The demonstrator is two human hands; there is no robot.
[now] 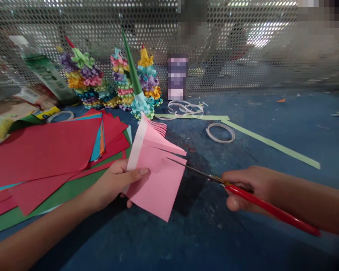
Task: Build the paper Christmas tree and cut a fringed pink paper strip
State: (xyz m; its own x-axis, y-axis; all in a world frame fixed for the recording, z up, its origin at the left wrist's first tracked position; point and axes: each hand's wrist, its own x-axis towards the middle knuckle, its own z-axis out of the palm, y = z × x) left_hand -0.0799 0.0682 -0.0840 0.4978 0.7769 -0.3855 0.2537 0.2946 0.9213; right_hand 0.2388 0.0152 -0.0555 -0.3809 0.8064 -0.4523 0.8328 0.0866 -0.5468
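A pink paper sheet [161, 177] with a pale band along its left edge is pinched in my left hand [115, 182], thumb on top and fingers beneath. Narrow strips are cut in its upper part, one end still joined to the band. My right hand [248, 188] is wrapped round scissors with red handles [271, 210]. Their blades lie across the right edge of the sheet, just below a slit, with the tip over the paper.
Red, green, blue and orange sheets [51, 150] lie at left. Behind stand colourful curled-paper cones [149, 75], a tall green cone [131, 64] and a leaning bottle [45, 71]. A tape ring [220, 133], curled white strips [185, 109] and a light green strip [271, 143] rest on the blue surface [285, 113].
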